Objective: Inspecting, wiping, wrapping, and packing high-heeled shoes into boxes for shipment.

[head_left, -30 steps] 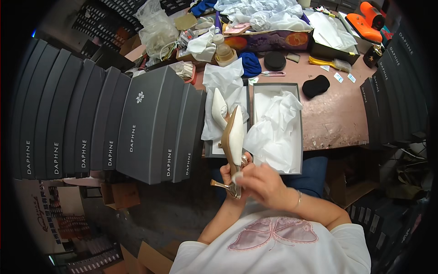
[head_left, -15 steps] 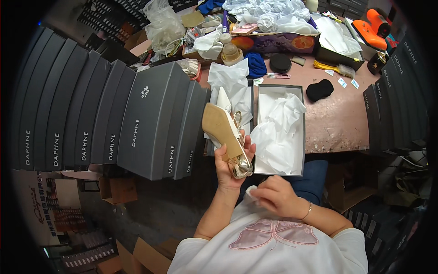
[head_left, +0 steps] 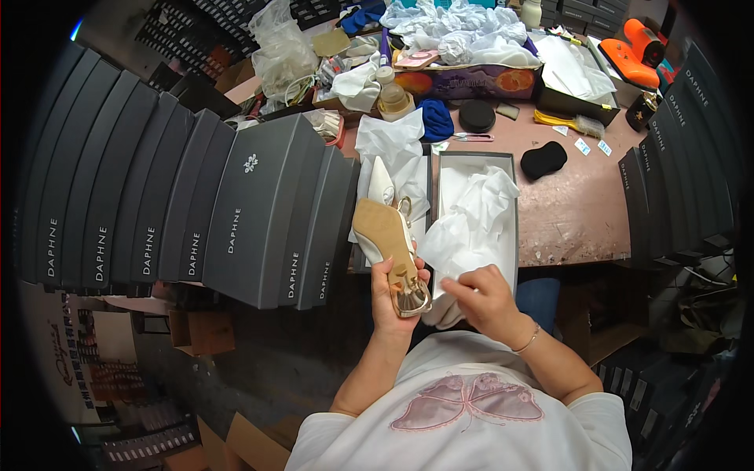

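My left hand (head_left: 390, 302) grips a shoe (head_left: 385, 231) with its tan sole turned up toward me and its gold heel near my palm. Beyond the sole a white pointed toe shows; whether it belongs to a second shoe I cannot tell. Just right of the heel, my right hand (head_left: 491, 298) is closed with bent fingers on a white cloth (head_left: 446, 312), which hangs below them. Behind the hands is an open shoe box (head_left: 514, 228) holding crumpled white tissue paper (head_left: 471, 212). More tissue (head_left: 389, 141) lies in the box part left of it.
Grey shoe boxes (head_left: 259, 204) stand in a row at left, more (head_left: 683, 165) at right. On the pink table (head_left: 577, 220) lie a black sponge-like pad (head_left: 543, 159), a round black tin (head_left: 477, 116), a yellow-handled brush (head_left: 569, 122) and a blue cloth (head_left: 436, 119).
My right hand has risen with the white cloth, closer to the shoe's heel. The shoe in my left hand has tilted slightly and come a little nearer.
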Tool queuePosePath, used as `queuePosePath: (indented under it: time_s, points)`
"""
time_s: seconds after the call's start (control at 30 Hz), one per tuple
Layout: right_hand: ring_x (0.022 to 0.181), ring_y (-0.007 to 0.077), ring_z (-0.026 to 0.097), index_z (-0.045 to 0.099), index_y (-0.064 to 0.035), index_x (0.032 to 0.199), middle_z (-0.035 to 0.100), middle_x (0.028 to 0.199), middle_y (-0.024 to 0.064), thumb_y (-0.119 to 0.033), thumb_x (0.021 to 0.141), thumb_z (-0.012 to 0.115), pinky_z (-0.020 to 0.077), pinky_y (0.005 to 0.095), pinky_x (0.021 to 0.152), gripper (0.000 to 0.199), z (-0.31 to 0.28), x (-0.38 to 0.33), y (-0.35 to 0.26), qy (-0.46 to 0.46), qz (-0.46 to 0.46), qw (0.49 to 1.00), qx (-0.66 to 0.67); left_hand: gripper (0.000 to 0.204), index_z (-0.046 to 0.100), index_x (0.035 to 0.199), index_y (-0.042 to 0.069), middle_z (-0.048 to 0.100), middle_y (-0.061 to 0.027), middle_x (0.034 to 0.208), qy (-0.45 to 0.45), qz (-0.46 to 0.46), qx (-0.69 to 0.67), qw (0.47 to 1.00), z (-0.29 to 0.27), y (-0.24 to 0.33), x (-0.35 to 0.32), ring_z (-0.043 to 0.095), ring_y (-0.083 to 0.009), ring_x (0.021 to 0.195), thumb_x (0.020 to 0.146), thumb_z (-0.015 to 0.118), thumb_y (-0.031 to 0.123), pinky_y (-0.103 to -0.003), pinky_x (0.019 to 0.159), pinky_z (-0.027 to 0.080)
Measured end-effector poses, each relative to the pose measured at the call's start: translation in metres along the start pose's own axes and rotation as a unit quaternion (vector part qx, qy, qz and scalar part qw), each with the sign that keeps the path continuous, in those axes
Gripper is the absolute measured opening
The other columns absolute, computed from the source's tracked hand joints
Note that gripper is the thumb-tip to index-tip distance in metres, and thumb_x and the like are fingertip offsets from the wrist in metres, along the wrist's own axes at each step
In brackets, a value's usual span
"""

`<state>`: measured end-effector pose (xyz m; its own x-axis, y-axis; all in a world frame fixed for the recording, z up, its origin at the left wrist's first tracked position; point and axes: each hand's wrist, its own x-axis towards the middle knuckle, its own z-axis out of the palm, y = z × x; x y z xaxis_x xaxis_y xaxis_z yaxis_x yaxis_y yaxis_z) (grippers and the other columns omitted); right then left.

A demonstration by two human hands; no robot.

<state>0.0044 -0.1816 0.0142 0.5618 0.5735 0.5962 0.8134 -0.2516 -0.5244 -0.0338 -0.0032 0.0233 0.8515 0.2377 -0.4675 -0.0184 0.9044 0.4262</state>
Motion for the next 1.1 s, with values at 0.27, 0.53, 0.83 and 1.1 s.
queuePosePath:
  time_s: [0.27, 0.53, 0.83, 1.1]
  points:
    - [0.069, 0.0139, 0.053, 0.064, -0.0085, 0.114, 0.059, 0.086, 0.0004, -0.008, 0.073, 0.064, 0.0369, 0.03, 0.065, 0.042, 0.005, 0.018, -0.03, -0.008, -0.054, 0.998, 0.027, 0.03, 0.054, 0.105, 0.005, 0.062, -0.0083, 0.083, 0.033, 0.003, 0.087, 0.996, -0.007, -0.016, 0.003, 0.062, -0.0188, 0.072, 0.091, 0.052, 0.031, -0.03, 0.063, 0.052]
    - [0.071, 0.0134, 0.054, 0.065, -0.0081, 0.112, 0.057, 0.081, -0.0011, -0.01, 0.071, 0.064, 0.0367, 0.0296, 0.067, 0.041, -0.003, -0.005, -0.016, -0.048, -0.03, 0.998, -0.015, 0.027, 0.054, 0.106, 0.004, 0.061, -0.0083, 0.082, 0.035, -0.003, 0.031, 0.999, -0.014, -0.013, 0.011, 0.063, -0.0192, 0.075, 0.09, 0.057, 0.025, -0.032, 0.067, 0.054]
    - [0.078, 0.0165, 0.056, 0.065, -0.0106, 0.114, 0.06, 0.091, 0.0019, -0.006, 0.07, 0.066, 0.0387, 0.0306, 0.068, 0.044, 0.003, -0.005, -0.009, -0.043, -0.003, 0.999, 0.018, 0.048, 0.047, 0.123, -0.004, 0.058, -0.0113, 0.094, -0.062, -0.091, -0.064, 0.992, -0.019, -0.007, 0.011, 0.056, -0.0174, 0.075, 0.09, 0.056, 0.029, -0.03, 0.068, 0.051]
    - [0.078, 0.0228, 0.056, 0.064, -0.0088, 0.114, 0.059, 0.089, 0.0059, -0.002, 0.072, 0.067, 0.0416, 0.0348, 0.071, 0.042, -0.009, 0.003, -0.017, -0.089, 0.071, 0.991, 0.072, 0.059, 0.042, 0.133, -0.002, 0.056, -0.0128, 0.093, -0.122, -0.114, -0.017, 0.986, -0.025, -0.012, 0.008, 0.057, -0.0204, 0.076, 0.088, 0.057, 0.034, -0.03, 0.065, 0.051]
